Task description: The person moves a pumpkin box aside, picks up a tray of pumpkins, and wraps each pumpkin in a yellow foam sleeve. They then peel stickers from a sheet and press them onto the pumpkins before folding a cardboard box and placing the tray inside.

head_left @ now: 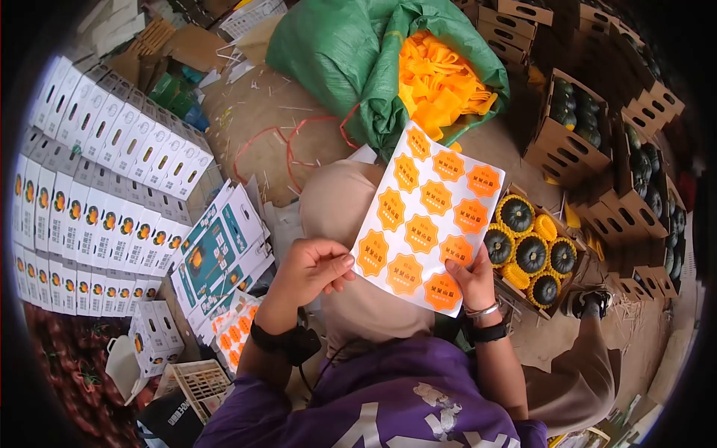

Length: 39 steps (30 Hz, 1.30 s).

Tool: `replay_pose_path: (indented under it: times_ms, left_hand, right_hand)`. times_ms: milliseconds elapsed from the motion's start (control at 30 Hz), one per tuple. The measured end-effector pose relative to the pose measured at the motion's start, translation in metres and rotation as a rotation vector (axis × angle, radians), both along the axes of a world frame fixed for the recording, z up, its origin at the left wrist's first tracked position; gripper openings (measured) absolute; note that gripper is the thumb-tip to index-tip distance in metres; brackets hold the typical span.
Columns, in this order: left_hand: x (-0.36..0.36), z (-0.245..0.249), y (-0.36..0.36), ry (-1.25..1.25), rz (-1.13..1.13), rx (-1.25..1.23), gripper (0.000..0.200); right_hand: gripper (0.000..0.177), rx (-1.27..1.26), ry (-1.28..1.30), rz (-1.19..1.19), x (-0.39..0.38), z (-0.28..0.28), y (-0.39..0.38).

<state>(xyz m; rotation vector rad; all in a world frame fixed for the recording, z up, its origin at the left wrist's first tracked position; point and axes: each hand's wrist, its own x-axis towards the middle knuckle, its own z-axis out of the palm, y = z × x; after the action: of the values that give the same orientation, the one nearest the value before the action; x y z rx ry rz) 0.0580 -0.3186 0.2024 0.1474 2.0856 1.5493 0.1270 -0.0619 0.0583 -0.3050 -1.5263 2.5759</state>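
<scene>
Two hands: white paper sheet of orange scalloped stickers (427, 216) held up between them.
Left hand (314, 270): fingers curled, pinching sheet's lower left edge.
Right hand (470, 280): thumb pressed over lower right corner.
Beyond right fingertips: dark green squashes in yellow foam netting (531, 254).

Down on the left, long rows of white cartons (97, 216) lie flat and overlapping, with a loose heap of teal-printed cartons (216, 246) just beside them, all in bright, even light. Up the middle it's a dusty tan floor (299, 127) littered with straw bits and red strap loops (258, 145), and behind that an open green sack (336, 52) spills orange foam nets (441, 82). Over on the right, brown cardboard boxes (567, 149) stack and crowd together, several holding dark green squashes (575, 112), and in the nearest box the squashes sit in yellow foam nets (547, 226).
</scene>
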Motion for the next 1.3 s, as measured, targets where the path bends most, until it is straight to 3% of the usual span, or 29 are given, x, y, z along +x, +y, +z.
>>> replay_pose_path:
  times_ms: [67, 100, 167, 233, 300, 367, 400, 433, 500, 567, 633, 667, 700, 733, 767, 833, 967, 1033, 1133, 1233, 1267, 1300]
  left_hand:
    - [-0.003, 0.004, 0.009, -0.019, -0.060, -0.020, 0.018]
    - [-0.004, 0.007, 0.016, 0.006, -0.075, -0.015, 0.017]
    - [-0.008, 0.005, 0.033, 0.010, -0.141, 0.007, 0.016]
    - [-0.015, -0.005, 0.058, 0.150, -0.252, -0.026, 0.013]
    - [-0.020, -0.018, 0.087, 0.102, -0.362, -0.018, 0.010]
    - [-0.025, -0.029, 0.115, 0.149, -0.585, -0.034, 0.009]
    - [-0.027, -0.031, 0.130, 0.183, -0.632, 0.007, 0.010]
    - [-0.028, -0.036, 0.139, 0.176, -0.658, 0.015, 0.010]
    - [-0.033, -0.053, 0.151, 0.088, -0.650, 0.015, 0.010]
    - [-0.038, -0.074, 0.152, 0.049, -0.683, 0.043, 0.010]
    - [-0.043, -0.087, 0.148, 0.082, -0.620, 0.019, 0.010]
    - [-0.045, -0.089, 0.144, 0.076, -0.624, 0.019, 0.010]
    - [-0.047, -0.091, 0.140, 0.033, -0.551, 0.068, 0.009]
    - [-0.049, -0.093, 0.136, -0.012, -0.477, 0.114, 0.009]
    - [-0.053, -0.091, 0.134, -0.020, -0.480, 0.111, 0.009]
    - [-0.061, -0.084, 0.134, 0.067, -0.405, 0.193, 0.009]
    - [-0.066, -0.076, 0.137, 0.115, -0.309, 0.241, 0.010]
    - [-0.066, -0.072, 0.139, 0.094, -0.266, 0.234, 0.011]
    - [-0.070, -0.074, 0.139, 0.076, -0.290, 0.172, 0.009]
    - [-0.070, -0.084, 0.145, 0.076, -0.283, 0.249, 0.006]
    - [-0.072, -0.086, 0.148, 0.091, -0.364, 0.247, 0.005]
    - [-0.074, -0.087, 0.150, 0.109, -0.445, 0.248, 0.005]
  right_hand:
    - [0.057, 0.013, -0.067, 0.010, -0.003, 0.001, 0.004]
    - [0.073, 0.359, -0.362, 0.055, -0.001, 0.006, 0.014]
    - [0.087, 1.341, -0.072, -0.366, 0.003, 0.004, 0.007]
    - [0.081, 1.290, 0.099, -0.381, 0.013, 0.040, 0.006]
    - [0.059, 0.861, 0.166, -0.037, 0.023, 0.064, 0.005]
    - [0.038, 0.639, 0.015, 0.001, 0.025, 0.077, 0.003]
    - [0.025, 0.466, -0.089, -0.053, 0.024, 0.060, 0.001]
    - [0.025, 0.468, -0.103, -0.076, 0.025, 0.048, 0.009]
    - [0.019, -0.163, -0.190, 0.053, 0.023, 0.025, 0.031]
    - [0.013, -0.417, -0.213, 0.068, 0.021, -0.004, 0.050]
    - [0.011, -0.234, -0.379, -0.172, 0.017, -0.033, 0.072]
    - [0.011, 0.196, -0.474, -0.361, 0.012, -0.044, 0.085]
    - [0.011, 0.902, -0.519, -0.556, 0.014, -0.053, 0.097]
    - [0.011, 1.261, -0.383, -0.663, 0.012, -0.068, 0.110]
    - [0.011, 1.259, -0.392, -0.660, 0.007, -0.074, 0.115]
    - [0.011, 1.603, -0.319, -0.557, -0.003, -0.083, 0.121]
    - [0.007, 1.780, -0.359, -0.298, -0.015, -0.118, 0.093]
    - [0.005, 1.838, -0.298, -0.341, -0.009, -0.123, 0.087]
    - [0.017, 1.615, -0.181, -0.300, -0.004, -0.121, 0.097]
    - [0.024, 1.582, -0.144, -0.289, -0.005, -0.116, 0.109]
    - [0.034, 1.557, -0.191, -0.228, -0.002, -0.121, 0.109]
    - [0.034, 1.557, -0.193, -0.229, 0.000, -0.120, 0.109]
